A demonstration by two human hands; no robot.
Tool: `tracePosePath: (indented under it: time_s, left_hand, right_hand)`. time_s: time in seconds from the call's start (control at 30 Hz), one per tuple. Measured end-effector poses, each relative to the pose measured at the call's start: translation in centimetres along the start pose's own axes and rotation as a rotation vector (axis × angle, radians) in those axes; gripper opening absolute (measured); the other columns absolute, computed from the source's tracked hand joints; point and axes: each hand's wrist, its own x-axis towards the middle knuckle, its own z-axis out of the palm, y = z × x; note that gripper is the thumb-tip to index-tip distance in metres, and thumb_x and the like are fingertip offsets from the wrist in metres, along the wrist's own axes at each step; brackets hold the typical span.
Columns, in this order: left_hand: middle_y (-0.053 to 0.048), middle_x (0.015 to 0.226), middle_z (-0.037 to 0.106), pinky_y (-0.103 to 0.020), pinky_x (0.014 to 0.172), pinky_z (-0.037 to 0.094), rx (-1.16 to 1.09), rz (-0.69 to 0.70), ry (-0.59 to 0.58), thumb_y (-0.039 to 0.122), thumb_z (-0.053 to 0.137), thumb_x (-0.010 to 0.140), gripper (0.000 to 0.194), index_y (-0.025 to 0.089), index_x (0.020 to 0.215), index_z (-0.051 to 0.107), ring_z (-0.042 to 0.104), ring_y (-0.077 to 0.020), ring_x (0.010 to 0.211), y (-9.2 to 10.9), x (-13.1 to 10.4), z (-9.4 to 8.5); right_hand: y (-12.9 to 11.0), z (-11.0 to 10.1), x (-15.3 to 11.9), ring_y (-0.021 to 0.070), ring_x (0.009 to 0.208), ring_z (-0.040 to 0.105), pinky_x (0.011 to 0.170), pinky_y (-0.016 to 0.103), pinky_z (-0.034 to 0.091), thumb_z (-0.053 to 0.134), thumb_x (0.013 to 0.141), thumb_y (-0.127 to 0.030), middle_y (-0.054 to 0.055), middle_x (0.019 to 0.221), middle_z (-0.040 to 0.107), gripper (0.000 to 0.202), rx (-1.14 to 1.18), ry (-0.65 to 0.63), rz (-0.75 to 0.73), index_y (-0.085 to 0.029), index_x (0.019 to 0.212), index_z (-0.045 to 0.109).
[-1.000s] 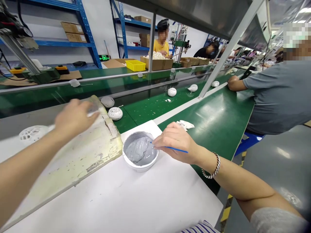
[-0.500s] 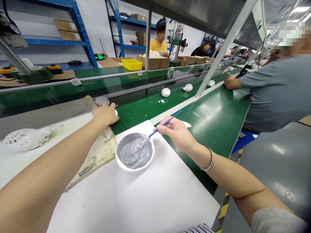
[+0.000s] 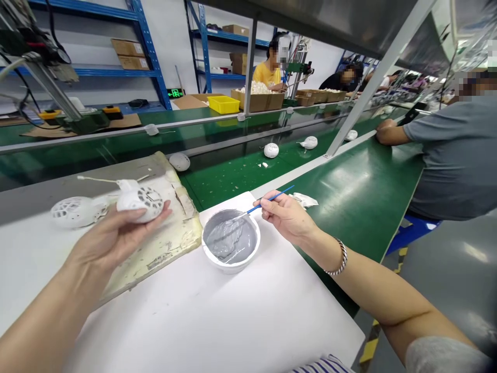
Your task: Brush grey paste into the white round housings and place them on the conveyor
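Observation:
My left hand (image 3: 106,235) holds a white perforated round shell (image 3: 140,202) with a thin white wire trailing off to the left, above a stained yellowish board (image 3: 155,243). My right hand (image 3: 285,215) grips a thin blue brush (image 3: 267,199) whose tip dips into a white bowl of grey paste (image 3: 232,241). The bowl stands on a white sheet (image 3: 217,316) between my hands. A second white lattice shell (image 3: 73,211) lies on the bench left of the held one.
Several white round shells (image 3: 271,150) lie on the green conveyor belt (image 3: 240,171) beyond the board. A person in a grey shirt (image 3: 458,155) sits at the right. A crumpled white wipe (image 3: 305,199) lies by my right hand. Other workers and cardboard boxes (image 3: 256,101) are at the far side.
My left hand reached to the belt, took a white shell and brought it back over the board. My right hand kept the brush in the paste bowl.

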Motion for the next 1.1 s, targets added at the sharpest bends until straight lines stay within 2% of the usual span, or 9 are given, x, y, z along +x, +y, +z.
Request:
tracePosePath:
  time_s: [0.2,0.37,0.47,0.6,0.7,0.8,0.87,1.0,1.1]
  left_hand:
    - [0.001,0.091,0.067,-0.023,0.066,0.06,0.161,0.098,-0.028,-0.005,0.085,0.045,0.078,0.028,0.107,0.051,0.067,-0.0142,0.071,-2.6,-2.8,-1.5]
    - [-0.006,0.11,0.068,-0.032,0.077,0.061,0.067,-0.003,-0.081,0.021,0.081,0.065,0.038,0.022,0.1,0.065,0.065,-0.0245,0.099,-2.5,-4.8,-0.4]
    - [-0.005,0.124,0.064,-0.032,0.077,0.062,-0.016,-0.054,-0.109,0.026,0.073,0.074,0.032,0.025,0.106,0.068,0.057,-0.0282,0.117,-2.3,-5.6,0.3]
    - [0.004,0.137,0.055,-0.036,0.073,0.063,0.0,-0.029,-0.061,0.03,0.066,0.083,0.058,0.046,0.134,0.045,0.053,-0.0299,0.123,-2.0,-6.0,0.9]
    - [0.009,0.138,0.053,-0.04,0.07,0.064,0.028,-0.016,-0.053,0.042,0.057,0.088,0.059,0.062,0.137,0.029,0.059,-0.0311,0.116,-1.7,-5.8,0.8]
    - [0.007,0.136,0.054,-0.042,0.067,0.064,0.02,-0.022,-0.083,0.049,0.059,0.083,0.042,0.05,0.124,0.051,0.059,-0.0353,0.114,-1.6,-5.4,0.4]
    - [0.003,0.126,0.06,-0.042,0.068,0.064,0.033,-0.014,-0.099,0.042,0.073,0.072,0.038,0.04,0.108,0.06,0.061,-0.0369,0.11,-1.7,-5.4,0.1]
    - [0.001,0.099,0.067,-0.041,0.075,0.062,0.185,-0.022,-0.097,0.021,0.081,0.064,0.042,0.034,0.094,0.057,0.064,-0.032,0.105,-2.1,-6.0,-0.1]
    - [-0.001,0.098,0.068,-0.037,0.072,0.061,0.26,-0.01,-0.125,0.032,0.082,0.064,0.046,0.036,0.104,0.059,0.067,-0.0278,0.094,-2.5,-6.2,-0.4]
  right_hand:
    - [-0.1,0.5,-0.4,0.0055,0.056,0.044,0.058,0.023,0.036,0.084,0.062,-0.033,0.0,0.077,0.071,0.033,-0.05,0.008,-0.075,-0.018,0.074,0.058]
    - [-0.3,0.6,-0.5,0.0057,0.056,0.045,0.057,0.023,0.033,0.083,0.063,-0.033,0.002,0.078,0.073,0.032,-0.067,0.024,-0.132,-0.017,0.075,0.057]
    - [-0.4,0.8,-0.5,0.006,0.057,0.045,0.057,0.024,0.034,0.083,0.064,-0.033,0.002,0.079,0.072,0.032,-0.064,0.027,-0.144,-0.018,0.075,0.058]
    - [-0.3,1.1,-0.5,0.0057,0.056,0.044,0.057,0.024,0.033,0.083,0.065,-0.034,0.0,0.077,0.071,0.03,-0.044,0.02,-0.16,-0.018,0.074,0.059]
    - [-0.2,1.4,-0.3,0.0055,0.056,0.043,0.056,0.024,0.032,0.082,0.066,-0.034,0.0,0.076,0.071,0.029,-0.028,0.012,-0.163,-0.018,0.073,0.059]
    - [0.0,1.5,0.0,0.0057,0.056,0.042,0.055,0.024,0.031,0.082,0.067,-0.034,-0.001,0.074,0.069,0.029,-0.014,0.015,-0.151,-0.018,0.073,0.059]
    - [0.0,1.7,0.1,0.0056,0.056,0.041,0.055,0.023,0.032,0.081,0.067,-0.035,-0.001,0.074,0.069,0.029,-0.007,0.018,-0.135,-0.018,0.073,0.059]
    - [-0.3,2.1,0.1,0.0055,0.056,0.041,0.056,0.023,0.033,0.082,0.067,-0.034,-0.001,0.074,0.068,0.028,0.007,0.002,-0.112,-0.018,0.073,0.06]
    - [-0.6,2.6,-0.2,0.005,0.056,0.041,0.057,0.022,0.035,0.082,0.067,-0.033,-0.001,0.076,0.069,0.027,0.03,-0.024,-0.105,-0.018,0.073,0.061]
